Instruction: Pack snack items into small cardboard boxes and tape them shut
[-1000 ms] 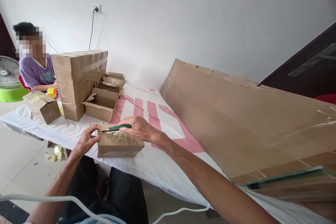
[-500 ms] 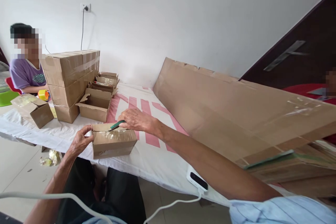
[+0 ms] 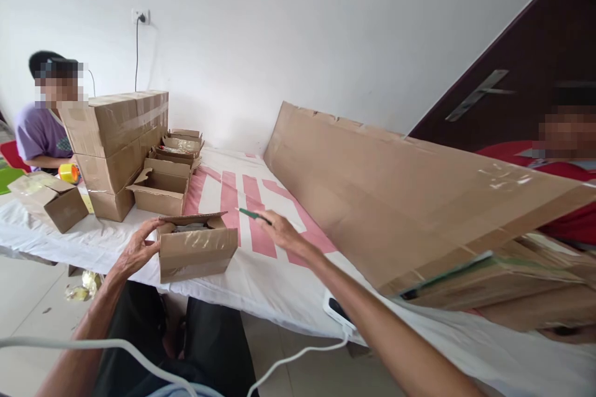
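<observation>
A small cardboard box stands at the near edge of the white-covered table, its top flaps now parted. My left hand grips the box's left end, fingers curled round the corner. My right hand hovers just right of the box, pinched on a green utility knife whose tip points left toward the box.
A stack of taped cartons and several open small boxes stand at the left. Another box and a tape roll lie near a seated person. A big flattened cardboard sheet leans at the right. A phone lies on the table's edge.
My right hand drew the knife along the box's taped top, then lifted away to the right. The box's flaps have sprung apart. The view swung right.
</observation>
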Demonstrator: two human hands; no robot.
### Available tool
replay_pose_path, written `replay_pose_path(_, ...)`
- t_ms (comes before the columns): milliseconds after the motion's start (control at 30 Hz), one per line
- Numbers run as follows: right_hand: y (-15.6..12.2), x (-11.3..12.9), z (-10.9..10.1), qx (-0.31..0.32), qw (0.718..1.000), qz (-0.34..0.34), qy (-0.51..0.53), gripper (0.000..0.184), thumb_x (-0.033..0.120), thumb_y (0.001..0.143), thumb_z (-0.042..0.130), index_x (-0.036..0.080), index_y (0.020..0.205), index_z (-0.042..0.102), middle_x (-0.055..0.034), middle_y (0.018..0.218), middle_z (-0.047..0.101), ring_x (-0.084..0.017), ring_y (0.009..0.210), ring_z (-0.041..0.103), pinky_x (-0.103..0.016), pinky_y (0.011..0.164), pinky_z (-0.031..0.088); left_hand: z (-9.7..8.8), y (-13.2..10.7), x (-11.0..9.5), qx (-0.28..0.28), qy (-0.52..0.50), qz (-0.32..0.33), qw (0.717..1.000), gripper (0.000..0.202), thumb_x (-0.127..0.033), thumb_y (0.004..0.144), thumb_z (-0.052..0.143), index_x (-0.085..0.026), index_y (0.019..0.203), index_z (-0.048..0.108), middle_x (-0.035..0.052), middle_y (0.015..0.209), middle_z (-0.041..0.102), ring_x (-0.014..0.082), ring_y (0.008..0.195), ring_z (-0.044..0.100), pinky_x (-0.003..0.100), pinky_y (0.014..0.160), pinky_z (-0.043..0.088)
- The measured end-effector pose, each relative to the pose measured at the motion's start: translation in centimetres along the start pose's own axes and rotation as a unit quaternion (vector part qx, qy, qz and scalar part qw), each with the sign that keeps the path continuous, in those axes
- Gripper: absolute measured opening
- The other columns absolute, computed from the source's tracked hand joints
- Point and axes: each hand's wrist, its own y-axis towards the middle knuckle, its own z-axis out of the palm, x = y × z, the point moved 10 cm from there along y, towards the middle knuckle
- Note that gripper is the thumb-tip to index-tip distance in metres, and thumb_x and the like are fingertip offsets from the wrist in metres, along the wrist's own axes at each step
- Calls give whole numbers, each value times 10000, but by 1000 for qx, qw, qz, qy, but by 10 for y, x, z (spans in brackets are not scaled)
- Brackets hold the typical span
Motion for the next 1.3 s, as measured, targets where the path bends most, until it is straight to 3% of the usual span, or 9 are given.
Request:
replay_pose_path(167,-49,-58,71,-50,995,75,-30,369,345,954,521,229,1195,775,-93,1115,767,-290,1090,686,-392,943,535,2,2,8,70,24,-41,996,1042,-568,631,990,-304,1567,617,168,1638,563,467,1496,527,495,1024,614)
replay_pose_path(333,-60,-67,93,-48,996,76,-22,307,399,932,584,243,1107,782,-78,1011,736,-296,1029,670,-417,953,534,2,5,4,102,86,-27,991,1298,-509,507,1058,-306,1664,504,193,1657,524,502,1507,493,571,1102,559)
replay_pose_path(500,-40,-28,73,-84,988,64,110,467,636,920,659,218,1091,780,-135,1129,760,-327,1112,681,-477,1016,545,1,14,0,111,128,-3,986,1337,-496,463,1075,-275,1654,510,163,1523,608,466,1443,544,585,1219,461)
replay_pose_path(633,-28,26,89,26,965,62,252,660,701,949,614,202,1373,695,-149,1340,734,-301,1171,710,-441,983,579,3,19,-2,140,183,-5,973,1315,-552,494,1050,-274,1649,487,133,1431,623,430,1368,590,558,1183,495)
replay_pose_path(733,-27,58,96,70,972,41,221,766,624,870,759,217,1500,603,-153,1464,669,-307,1259,681,-450,1044,561,6,21,-4,172,226,-6,959,1261,-606,555,1009,-277,1642,460,114,1418,605,401,1351,592,536,1164,509)
replay_pose_path(833,-29,67,100,60,986,51,144,835,533,818,828,226,1545,557,-164,1528,610,-322,1324,647,-463,1089,546,5,26,-5,195,257,-14,946,1209,-621,573,984,-274,1612,475,103,1427,588,384,1361,580,518,1170,504)
replay_pose_path(1067,-41,76,103,-27,998,33,38,702,471,890,751,229,1522,568,-148,1424,669,-334,1338,641,-492,1151,518,2,37,-12,229,310,-12,922,1155,-660,611,921,-260,1601,480,124,1520,556,400,1453,542,498,1217,475)
replay_pose_path(1167,-45,77,103,-50,998,25,22,689,468,900,734,234,1524,560,-143,1416,681,-332,1328,654,-499,1141,533,8,33,-20,181,336,-5,924,1052,-701,690,866,-233,1565,515,165,1665,445,417,1511,503,506,1227,480)
replay_pose_path(1300,-49,82,97,-78,996,-1,41,660,496,938,684,213,1521,560,-163,1441,681,-337,1351,648,-519,1159,525,17,23,-23,88,377,-5,922,859,-645,754,834,-223,1463,597,191,1750,337,441,1460,566,556,1144,558)
